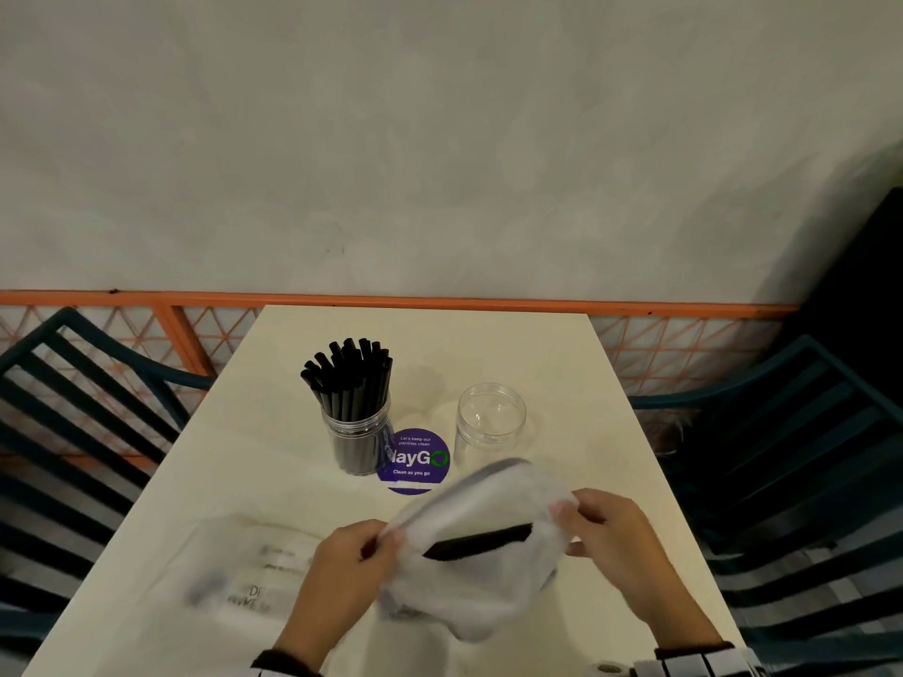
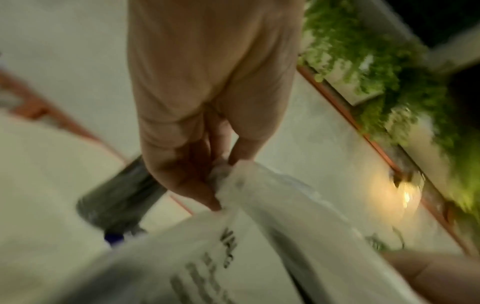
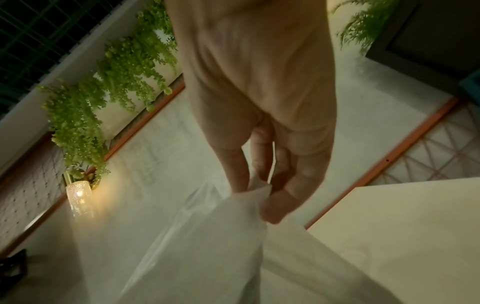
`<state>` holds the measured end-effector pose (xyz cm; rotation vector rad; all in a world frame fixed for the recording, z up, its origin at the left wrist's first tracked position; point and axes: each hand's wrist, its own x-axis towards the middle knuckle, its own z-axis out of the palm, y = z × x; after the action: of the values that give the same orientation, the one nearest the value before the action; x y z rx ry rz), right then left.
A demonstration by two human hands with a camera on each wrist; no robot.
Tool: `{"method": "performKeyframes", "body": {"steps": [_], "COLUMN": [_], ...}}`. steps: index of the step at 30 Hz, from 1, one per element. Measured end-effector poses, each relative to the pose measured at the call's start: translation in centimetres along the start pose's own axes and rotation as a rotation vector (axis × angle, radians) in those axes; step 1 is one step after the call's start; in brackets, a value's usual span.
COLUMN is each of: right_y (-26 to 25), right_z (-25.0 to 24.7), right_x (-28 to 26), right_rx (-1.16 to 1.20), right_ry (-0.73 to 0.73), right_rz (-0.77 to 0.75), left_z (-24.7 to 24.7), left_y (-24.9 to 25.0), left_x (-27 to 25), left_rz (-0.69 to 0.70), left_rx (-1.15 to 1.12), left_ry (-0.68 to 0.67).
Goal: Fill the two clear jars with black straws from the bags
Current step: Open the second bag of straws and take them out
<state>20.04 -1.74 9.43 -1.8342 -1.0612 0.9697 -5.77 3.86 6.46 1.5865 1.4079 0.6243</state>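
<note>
Both hands hold a cloudy plastic bag [image 1: 481, 544] up over the near part of the table [image 1: 234, 471]. My left hand [image 1: 364, 544] pinches its left edge, my right hand [image 1: 581, 522] pinches its right edge. A dark bundle of black straws [image 1: 481, 540] shows through the plastic. The bag [image 2: 262, 236] is blurred in the left wrist view, pinched by my left fingers [image 2: 207, 193]. In the right wrist view my right fingers [image 3: 272, 205] pinch the bag [image 3: 215, 236]. One clear jar [image 1: 359, 432] stands full of black straws at mid-table. The other clear jar [image 1: 490, 422] stands empty to its right.
A flat printed plastic bag [image 1: 244, 569] lies on the table at my left. A round purple sticker [image 1: 414, 461] sits between the jars. Dark slatted chairs stand on the left [image 1: 73, 398] and the right [image 1: 791, 432]. An orange rail [image 1: 440, 301] and a wall lie behind.
</note>
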Motion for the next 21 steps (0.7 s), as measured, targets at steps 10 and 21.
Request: {"method": "performKeyframes", "body": {"steps": [10,21], "right_y": [1.0,1.1], "right_z": [0.9,-1.3], "right_x": [0.4,0.6], "right_rx": [0.787,1.134], "right_ry": [-0.362,-0.357], "right_rz": [0.512,0.540], "left_z": [-1.1,-2.0], "left_y": [0.4,1.4], "left_x": [1.2,0.6], "left_rz": [-0.377,-0.304], "left_rx": [-0.963,-1.038], "left_ry": [-0.107,-0.232]}}
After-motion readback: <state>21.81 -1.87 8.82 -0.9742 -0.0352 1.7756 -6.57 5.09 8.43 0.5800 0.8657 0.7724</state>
